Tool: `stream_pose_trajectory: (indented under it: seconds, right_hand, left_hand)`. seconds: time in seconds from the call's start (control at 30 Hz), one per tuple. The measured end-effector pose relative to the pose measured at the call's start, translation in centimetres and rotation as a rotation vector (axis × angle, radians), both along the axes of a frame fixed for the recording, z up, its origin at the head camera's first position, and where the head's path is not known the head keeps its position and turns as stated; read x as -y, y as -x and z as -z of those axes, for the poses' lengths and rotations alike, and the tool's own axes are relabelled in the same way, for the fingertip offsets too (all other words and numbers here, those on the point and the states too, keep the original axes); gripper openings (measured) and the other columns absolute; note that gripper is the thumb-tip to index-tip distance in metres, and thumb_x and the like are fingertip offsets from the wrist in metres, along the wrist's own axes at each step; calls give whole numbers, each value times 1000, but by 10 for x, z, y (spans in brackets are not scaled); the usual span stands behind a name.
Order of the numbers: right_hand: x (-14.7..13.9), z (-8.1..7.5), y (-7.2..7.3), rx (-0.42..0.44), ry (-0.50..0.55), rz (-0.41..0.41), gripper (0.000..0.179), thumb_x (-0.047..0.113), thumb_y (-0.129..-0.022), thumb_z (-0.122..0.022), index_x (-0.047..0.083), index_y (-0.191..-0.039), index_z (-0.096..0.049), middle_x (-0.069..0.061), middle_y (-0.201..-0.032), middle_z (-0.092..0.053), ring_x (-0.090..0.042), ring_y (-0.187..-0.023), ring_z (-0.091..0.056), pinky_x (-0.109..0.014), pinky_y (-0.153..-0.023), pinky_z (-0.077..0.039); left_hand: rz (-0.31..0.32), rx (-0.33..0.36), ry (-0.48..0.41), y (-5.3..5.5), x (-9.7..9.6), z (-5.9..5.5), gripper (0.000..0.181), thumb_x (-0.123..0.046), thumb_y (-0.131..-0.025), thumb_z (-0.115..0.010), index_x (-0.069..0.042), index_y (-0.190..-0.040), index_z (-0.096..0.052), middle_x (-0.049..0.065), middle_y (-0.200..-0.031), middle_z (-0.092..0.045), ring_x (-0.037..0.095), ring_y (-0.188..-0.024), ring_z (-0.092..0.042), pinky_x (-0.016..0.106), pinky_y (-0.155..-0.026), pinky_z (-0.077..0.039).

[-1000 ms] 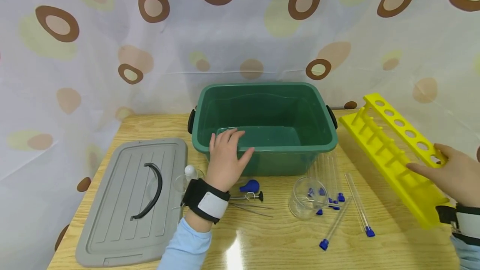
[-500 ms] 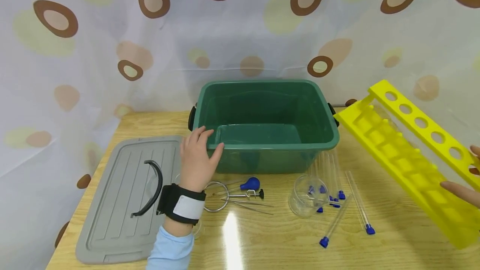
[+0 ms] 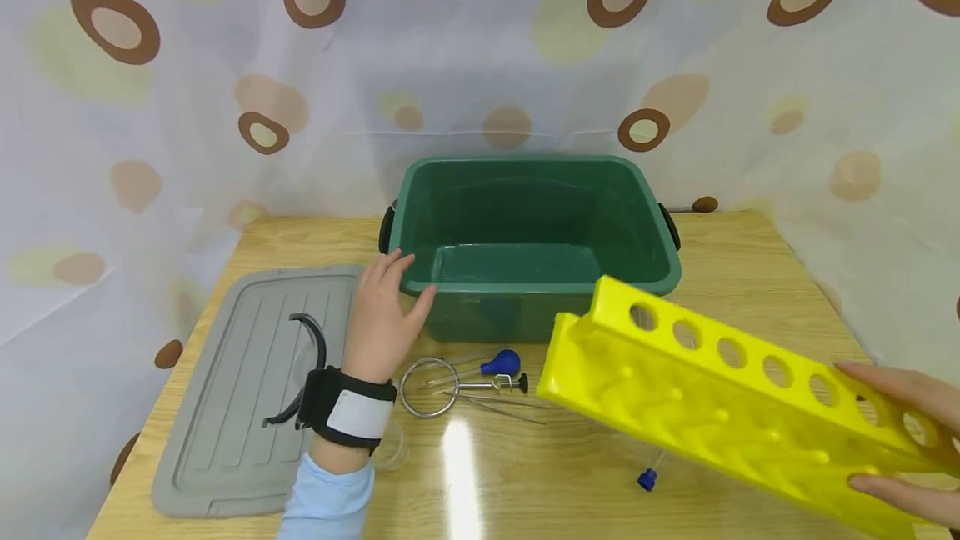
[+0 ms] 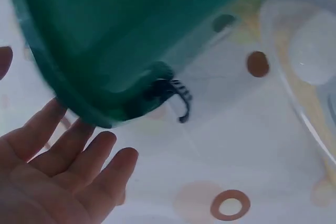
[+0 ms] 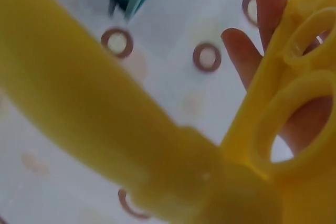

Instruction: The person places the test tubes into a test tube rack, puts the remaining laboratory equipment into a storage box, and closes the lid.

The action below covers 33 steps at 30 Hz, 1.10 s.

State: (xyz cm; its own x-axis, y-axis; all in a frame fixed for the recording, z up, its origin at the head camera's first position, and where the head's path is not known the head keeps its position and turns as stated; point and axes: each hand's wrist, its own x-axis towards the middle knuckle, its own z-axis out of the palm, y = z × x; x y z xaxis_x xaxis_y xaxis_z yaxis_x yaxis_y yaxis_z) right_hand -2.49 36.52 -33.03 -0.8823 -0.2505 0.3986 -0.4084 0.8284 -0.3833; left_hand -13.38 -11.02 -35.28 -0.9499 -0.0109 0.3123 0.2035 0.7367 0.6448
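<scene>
A yellow test tube rack [image 3: 697, 415] is held tilted above the right front of the table. My right hand [image 3: 918, 390] grips its right end, fingers on the holed upper bar and thumb lower down. Close up in the right wrist view, the rack [image 5: 94, 87] covers much of the picture. My left hand [image 3: 381, 319] is at the near left corner of a green plastic bin [image 3: 495, 288], its fingers loosely spread. In the left wrist view the fingertips are by the bin's rim [image 4: 44, 72]; whether they touch it I cannot tell.
A grey lid [image 3: 255, 407] with a black handle lies at the left. Before the bin are a blue rubber bulb [image 3: 502, 362], a metal ring clamp [image 3: 427, 413] and thin metal rods [image 3: 502, 412]. One blue tube cap [image 3: 647, 480] shows below the rack, which hides the glassware.
My right hand has brought the rack from the right edge leftward and nearer, tilting it over the glassware. My left hand has drawn back left from over the bin's front rim to its corner.
</scene>
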Motion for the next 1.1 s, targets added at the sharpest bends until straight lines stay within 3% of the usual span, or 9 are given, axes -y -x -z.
stream_pose_trajectory:
  seconds: [0.1,0.2,0.27,0.33,0.47,0.57,0.67,0.9,1.1]
  right_hand:
    - [27,-3,-7,56,-67,-112,104,15,-31,-94,11,-128,-56,29,-119,-47,17,-96,-44,0,-67,-37]
    - [49,3,-12,256,-129,-149,90,27,-49,-91,15,-130,-52,6,-123,-55,5,-95,-51,-17,-69,-49]
    - [61,10,-13,395,-190,-140,81,37,-61,-86,21,-131,-49,-2,-124,-57,-1,-96,-53,-24,-68,-51]
    - [72,18,-13,526,-214,-137,74,43,-70,-78,27,-134,-45,-6,-127,-56,-5,-100,-54,-31,-69,-52]
    - [90,35,-13,538,-182,-214,69,44,-76,-74,33,-136,-42,1,-129,-54,-3,-105,-53,-23,-72,-49]
    - [101,46,-14,512,-148,-261,73,46,-73,-76,36,-136,-40,7,-130,-53,-3,-108,-53,-22,-74,-49]
    - [109,57,-15,484,-127,-302,77,49,-69,-78,35,-135,-41,8,-129,-53,-5,-109,-53,-21,-76,-49]
    - [117,72,-15,549,-83,-330,70,52,-72,-74,36,-133,-44,7,-127,-54,-6,-108,-55,-22,-77,-50]
    - [118,80,-9,526,-178,-328,66,58,-75,-67,34,-132,-45,7,-127,-53,-13,-108,-55,-29,-80,-52]
  left_hand:
    - [35,-28,-62,-19,1,-6,46,-23,-91,-61,1,-129,-51,19,-137,-47,35,-128,-40,50,-106,-33]
    - [104,-119,-119,-45,-2,-6,43,-20,-91,-61,0,-127,-53,17,-132,-52,32,-123,-47,49,-102,-37]
    - [155,-149,-127,-64,-6,-2,41,-19,-91,-59,-1,-128,-53,15,-130,-56,30,-120,-52,48,-100,-40]
    - [197,-113,-130,-82,-12,6,41,-21,-92,-57,-4,-129,-52,11,-129,-57,28,-119,-53,48,-97,-42]
    - [250,93,-137,-105,-24,24,43,-31,-97,-50,-11,-134,-48,6,-134,-53,24,-125,-49,43,-101,-40]
    - [280,203,-124,-113,-28,35,44,-37,-98,-46,-12,-133,-49,5,-132,-54,24,-124,-50,41,-101,-40]
    - [321,253,-97,-117,-31,44,44,-40,-98,-43,-11,-130,-51,5,-129,-56,24,-118,-54,42,-97,-44]
    - [343,263,-47,-119,-37,63,37,-32,-97,-49,-8,-124,-55,3,-121,-59,22,-107,-59,37,-88,-49]
    - [319,230,-60,-117,-42,77,32,-26,-98,-48,-5,-120,-57,3,-115,-59,21,-104,-59,34,-87,-49]
